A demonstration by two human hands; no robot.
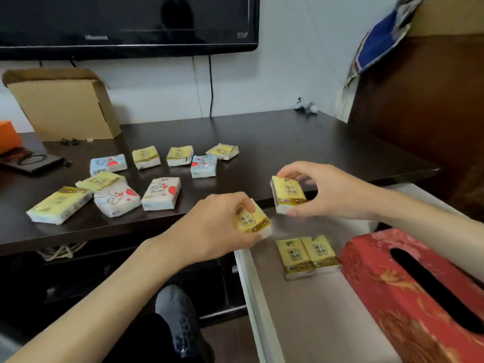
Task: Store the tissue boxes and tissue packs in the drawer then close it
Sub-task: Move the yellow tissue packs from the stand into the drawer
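Yellow tissue pack (252, 217) sits in left hand (217, 226), grip closed around it, thumb under, fingers over top, forearm coming in from 7 o'clock. Right hand (330, 191) pinches second yellow pack (287, 193) between thumb and fingertips, held upright over the open drawer (309, 310), forearm entering from 4 o'clock. Both hands hover at the surface's front edge. Drawer, at 5 o'clock, already holds two yellow packs side by side (307, 255), touching, and a red tissue box (419, 297), cut off by frame edge at right and bottom. Dark wood surface (288, 142) carries nine loose packs (136, 179) spread toward 10 o'clock, yellow ones and white/blue ones with red hearts; two of them overlap at 9 o'clock. Open cardboard box (65, 106) at 10 o'clock against white wall. Orange item (7, 136) and dark flat object at far 9 o'clock, partly cropped, can't identify. Black TV (125, 22) at 12 o'clock, top cut off. Brown furniture with blue cloth at 2 o'clock. Grey shoe (178, 318) at 6 o'clock. Print on packs is too small to read.
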